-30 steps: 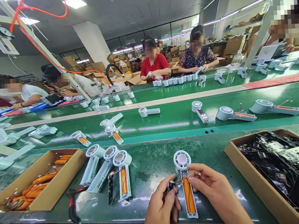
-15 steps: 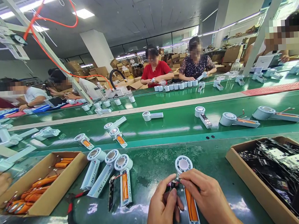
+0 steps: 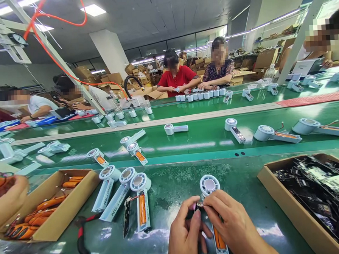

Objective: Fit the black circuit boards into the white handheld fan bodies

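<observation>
My left hand (image 3: pixel 187 230) pinches a narrow black circuit board (image 3: pixel 198 207) between thumb and forefinger, its end pointing up. Against that end, my right hand (image 3: pixel 234 220) is closed on what looks like a small wire connector, mostly hidden by the fingertips. Under my right hand lies a light blue handheld fan (image 3: pixel 209 184), its handle uncovered. An orange battery (image 3: pixel 220 241) sits inside that handle, partly covered by my fingers. To the left, another fan (image 3: pixel 140 181) has a battery in its handle and a black circuit board (image 3: pixel 126 218) wired beside it.
Left stands a cardboard box (image 3: pixel 64 212) of orange batteries, with a co-worker's hand (image 3: pixel 12 199) over it. Red-handled pliers (image 3: pixel 81 236) lie near the front edge. A box (image 3: pixel 287 208) of circuit boards is at right. Beyond, a green conveyor (image 3: pixel 159 148) carries several fans; people sit across.
My right fingertips have closed in on the board's end, where a pale connector showed before. Conveyor fans have shifted slightly right. The co-worker's hand at left has come further in, holding orange batteries.
</observation>
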`<move>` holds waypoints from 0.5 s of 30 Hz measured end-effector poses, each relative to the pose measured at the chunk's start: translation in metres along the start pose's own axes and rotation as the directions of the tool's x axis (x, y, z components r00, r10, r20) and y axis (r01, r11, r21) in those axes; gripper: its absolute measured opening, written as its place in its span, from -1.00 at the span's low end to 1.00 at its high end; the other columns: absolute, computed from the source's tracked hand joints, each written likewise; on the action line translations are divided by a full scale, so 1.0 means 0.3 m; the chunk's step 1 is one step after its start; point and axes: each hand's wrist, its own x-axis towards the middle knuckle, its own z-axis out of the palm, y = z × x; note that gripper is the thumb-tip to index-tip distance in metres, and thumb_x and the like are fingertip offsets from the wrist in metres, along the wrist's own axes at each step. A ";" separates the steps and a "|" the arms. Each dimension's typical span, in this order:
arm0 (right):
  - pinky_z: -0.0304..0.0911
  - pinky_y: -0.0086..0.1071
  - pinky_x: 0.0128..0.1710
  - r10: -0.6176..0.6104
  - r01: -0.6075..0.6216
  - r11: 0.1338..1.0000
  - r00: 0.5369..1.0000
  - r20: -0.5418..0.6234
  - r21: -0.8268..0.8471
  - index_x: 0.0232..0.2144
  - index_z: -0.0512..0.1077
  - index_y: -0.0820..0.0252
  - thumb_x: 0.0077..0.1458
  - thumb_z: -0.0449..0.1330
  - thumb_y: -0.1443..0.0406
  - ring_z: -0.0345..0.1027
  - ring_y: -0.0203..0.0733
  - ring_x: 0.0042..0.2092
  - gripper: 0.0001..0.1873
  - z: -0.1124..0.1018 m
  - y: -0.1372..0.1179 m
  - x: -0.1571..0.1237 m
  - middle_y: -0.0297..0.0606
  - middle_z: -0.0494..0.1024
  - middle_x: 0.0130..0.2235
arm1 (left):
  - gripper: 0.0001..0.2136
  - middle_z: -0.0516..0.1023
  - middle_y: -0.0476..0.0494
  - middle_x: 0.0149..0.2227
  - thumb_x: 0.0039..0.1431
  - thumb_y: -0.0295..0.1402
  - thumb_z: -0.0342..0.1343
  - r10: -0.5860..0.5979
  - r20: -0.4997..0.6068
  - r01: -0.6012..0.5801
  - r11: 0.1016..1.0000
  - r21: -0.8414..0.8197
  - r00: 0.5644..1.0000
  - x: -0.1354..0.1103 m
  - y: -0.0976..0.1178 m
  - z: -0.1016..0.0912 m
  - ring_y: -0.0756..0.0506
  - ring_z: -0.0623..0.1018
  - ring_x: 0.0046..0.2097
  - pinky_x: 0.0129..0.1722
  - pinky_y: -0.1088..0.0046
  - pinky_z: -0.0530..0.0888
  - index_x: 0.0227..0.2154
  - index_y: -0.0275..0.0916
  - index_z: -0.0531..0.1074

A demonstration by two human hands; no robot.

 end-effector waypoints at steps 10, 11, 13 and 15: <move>0.36 -0.37 -0.27 -0.135 0.136 0.990 0.991 -0.021 0.045 -0.21 0.48 0.14 0.39 -0.02 0.37 0.42 -0.19 -0.30 -0.73 -0.028 -0.002 -0.002 -0.23 0.50 -0.32 | -0.62 0.40 0.10 -0.64 0.25 0.06 0.07 -0.022 0.053 0.021 0.999 0.032 0.998 0.011 0.014 0.012 0.09 0.26 -0.75 -0.77 0.63 0.12 -0.25 -0.18 0.44; 0.36 -0.38 -0.28 -0.128 0.129 0.990 0.992 -0.022 0.054 -0.21 0.48 0.13 0.39 -0.02 0.37 0.42 -0.20 -0.30 -0.73 -0.028 -0.002 -0.003 -0.23 0.50 -0.31 | -0.63 0.40 0.10 -0.64 0.25 0.06 0.07 -0.018 0.055 0.016 0.999 0.034 0.998 0.013 0.017 0.011 0.10 0.25 -0.75 -0.76 0.63 0.10 -0.26 -0.18 0.44; 0.35 -0.40 -0.27 -0.092 0.093 0.992 0.996 -0.012 0.082 -0.21 0.48 0.13 0.39 -0.01 0.37 0.43 -0.22 -0.28 -0.75 -0.028 -0.002 -0.003 -0.24 0.50 -0.29 | -0.63 0.40 0.10 -0.64 0.25 0.05 0.08 -0.013 0.057 0.011 0.999 0.042 0.998 0.014 0.021 0.006 0.11 0.23 -0.74 -0.76 0.63 0.07 -0.26 -0.19 0.44; 0.34 -0.42 -0.27 -0.046 0.047 0.993 0.999 -0.009 0.113 -0.24 0.47 0.13 0.38 0.03 0.37 0.44 -0.24 -0.28 -0.78 -0.028 -0.004 -0.002 -0.27 0.50 -0.29 | -0.63 0.41 0.09 -0.66 0.25 0.06 0.07 -0.010 0.058 0.007 0.998 0.055 0.998 0.011 0.017 0.006 0.11 0.22 -0.73 -0.76 0.64 0.07 -0.26 -0.19 0.43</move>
